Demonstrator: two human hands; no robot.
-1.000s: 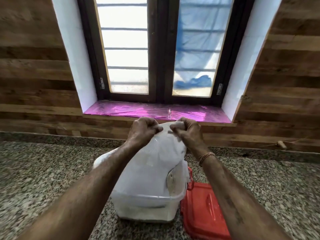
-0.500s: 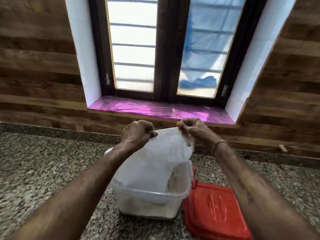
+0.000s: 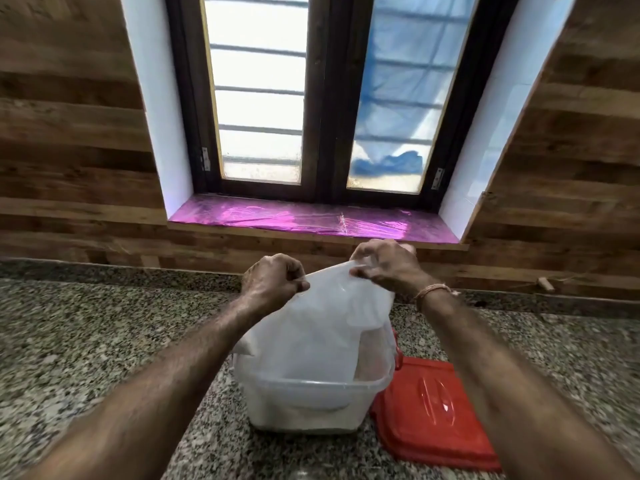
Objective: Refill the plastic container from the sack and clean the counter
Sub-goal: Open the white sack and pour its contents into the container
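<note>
We've got the sack [image 3: 322, 327] upended, hanging straight down into the open container [image 3: 304, 400], long axis vertical. Left hand [image 3: 273, 282] and right hand [image 3: 384, 268] are both pinched shut on its top edge, directly above the container, about equally near. The next move is probably a lift or shake straight up. The red lid [image 3: 433, 417] touches the container's right side on the speckled counter [image 3: 86, 341]. Window and wood wall are behind.

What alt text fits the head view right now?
Both hands, left hand and right hand, hold a white sack upright in a clear plastic container on a granite counter; a red lid lies beside it.
</note>
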